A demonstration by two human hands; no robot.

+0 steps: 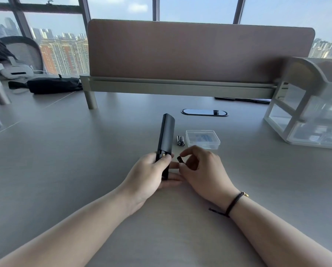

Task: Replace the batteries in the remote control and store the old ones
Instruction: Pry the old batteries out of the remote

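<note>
Two spare batteries (180, 141) lie on counter (84, 151); left hand (149, 174) grips remote control (164, 143), right-hand fingers (186, 153) pinch small dark piece (180, 159), possibly old battery. Risk: loose pinch drops it, rolling away.

Dark slim remote control (164, 139) held tilted above grey desk, battery bay open at near end, gold contact visible. One small black battery (180, 159) pinched just right of it. Two black batteries (180, 140) lying side by side on desk, beside closed clear plastic box (202, 139).
</note>
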